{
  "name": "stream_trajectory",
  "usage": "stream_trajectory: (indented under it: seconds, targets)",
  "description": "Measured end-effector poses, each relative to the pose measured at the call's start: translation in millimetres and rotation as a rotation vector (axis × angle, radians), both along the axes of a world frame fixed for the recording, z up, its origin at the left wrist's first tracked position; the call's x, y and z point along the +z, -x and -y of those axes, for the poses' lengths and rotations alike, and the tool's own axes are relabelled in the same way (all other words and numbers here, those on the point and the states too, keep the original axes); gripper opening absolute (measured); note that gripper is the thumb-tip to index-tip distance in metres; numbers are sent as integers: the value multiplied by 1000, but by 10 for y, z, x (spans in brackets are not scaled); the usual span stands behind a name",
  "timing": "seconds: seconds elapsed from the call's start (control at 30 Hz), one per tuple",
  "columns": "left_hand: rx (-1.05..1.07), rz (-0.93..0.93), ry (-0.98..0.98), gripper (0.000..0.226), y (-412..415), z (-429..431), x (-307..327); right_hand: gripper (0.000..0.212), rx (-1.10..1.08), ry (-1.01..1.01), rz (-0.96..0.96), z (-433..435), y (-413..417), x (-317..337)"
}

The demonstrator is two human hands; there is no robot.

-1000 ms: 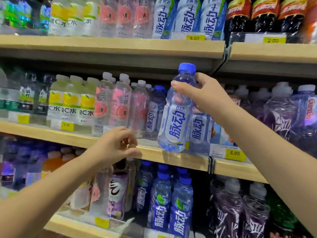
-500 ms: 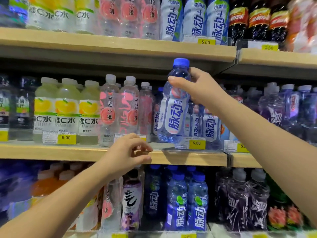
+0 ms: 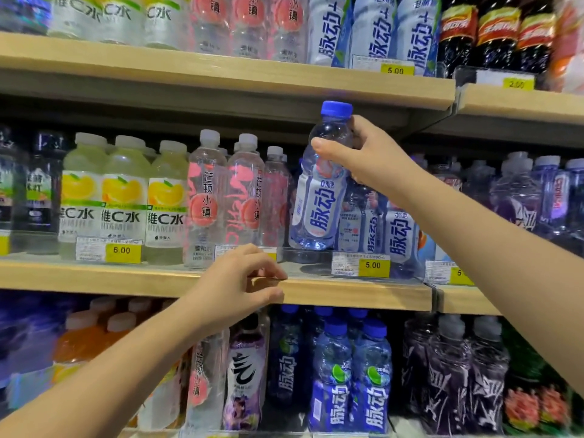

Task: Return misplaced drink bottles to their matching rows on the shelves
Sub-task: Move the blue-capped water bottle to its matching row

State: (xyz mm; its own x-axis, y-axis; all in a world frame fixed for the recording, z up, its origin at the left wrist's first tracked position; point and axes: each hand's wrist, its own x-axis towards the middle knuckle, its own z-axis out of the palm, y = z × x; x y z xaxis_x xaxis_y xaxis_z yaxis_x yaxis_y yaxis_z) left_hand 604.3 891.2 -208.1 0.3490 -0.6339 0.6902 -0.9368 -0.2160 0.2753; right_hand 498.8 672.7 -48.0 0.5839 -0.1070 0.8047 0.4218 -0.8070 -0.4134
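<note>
Your right hand (image 3: 373, 156) grips the blue-capped bottle (image 3: 319, 203) at its shoulder, slightly tilted, base just above the middle shelf (image 3: 347, 295). Your left hand (image 3: 234, 286) pinches that shelf's front edge, fingers curled.

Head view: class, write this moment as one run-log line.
right hand: grips blue-capped bottle upright | bottle: above middle shelf gap, beside matching row | left hand: pinches its edge
</note>
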Motion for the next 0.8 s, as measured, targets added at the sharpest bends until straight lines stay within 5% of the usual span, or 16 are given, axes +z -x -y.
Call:
stream_trajectory:
  seconds: [0.33,0.6,0.8]
  targets:
    - [3,-29,7,17,35,-8,-2,38,-149,148,-94,107,-119,-108]
    - [5,-26,14,16,38,-2,-7,75,-259,211,-136,201,-231,-174]
    - [5,-25,22,16,30,1,-26,63,-334,222,-85,248,-319,-173]
